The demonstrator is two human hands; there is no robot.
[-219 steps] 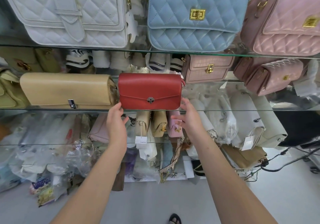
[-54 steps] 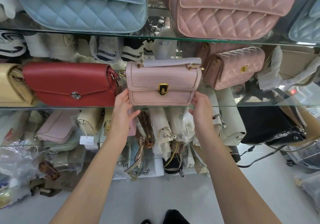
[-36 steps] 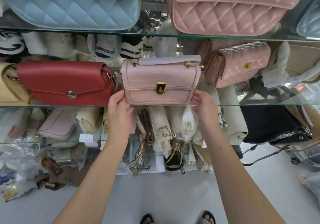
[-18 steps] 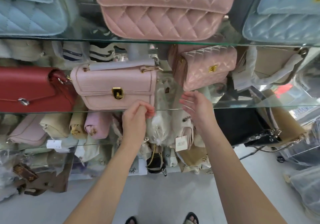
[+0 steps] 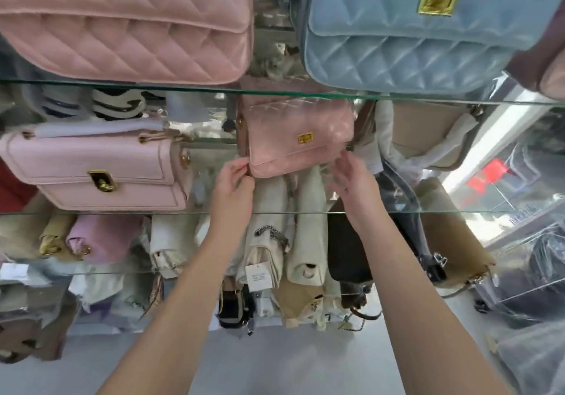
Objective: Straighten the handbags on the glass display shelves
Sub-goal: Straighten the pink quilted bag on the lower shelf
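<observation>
Left hand: the left hand (image 5: 234, 180) is reaching over the shelf edge with its fingers curled in, and its thumb and fingertips are pinching the lower left corner of the small pink quilted handbag (image 5: 293, 137).
Right hand: the right hand (image 5: 354, 183) is staying wide, with its fingers straight and a little spread. Its fingertips (image 5: 344, 157) are lying at the bag's lower right corner. The blur is hiding whether they are touching it or just beside it.
Handbag in hand: it is sitting towards the back of the middle glass shelf (image 5: 458, 211) between the two hands. It is tilting slightly, with its right end higher, and its gold clasp (image 5: 305, 138) is facing the person.
Neighbour on the left: a pale pink flap handbag (image 5: 91, 168) is standing upright near the front edge of the same shelf, apart from the left hand.
Upper glass shelf (image 5: 275, 91): it is carrying a large pink quilted bag (image 5: 122, 27) on the left and a light blue quilted bag (image 5: 397, 36) on the right.
Below the middle shelf: cream wrapped bags (image 5: 305, 235) are standing side by side, and a paper tag (image 5: 258, 275) is hanging in front of them.
</observation>
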